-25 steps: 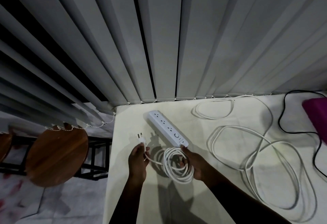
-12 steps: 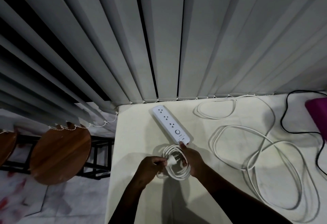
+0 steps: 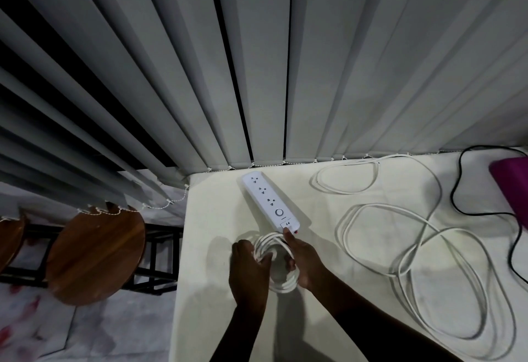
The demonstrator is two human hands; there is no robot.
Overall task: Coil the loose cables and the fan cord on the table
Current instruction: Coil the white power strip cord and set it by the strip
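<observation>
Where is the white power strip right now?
In the head view the white power strip lies slanted on the table near its far left corner, just below the blinds. Its near end meets the coiled cord held by both hands.

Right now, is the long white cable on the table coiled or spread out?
Spread out: the long white cable lies in wide loose loops across the table, untouched.

Grey blinds (image 3: 257, 61) hang behind the table, a round brown stool (image 3: 95, 256) stands beside it, and a pink thing (image 3: 511, 181) lies on its far right.
</observation>
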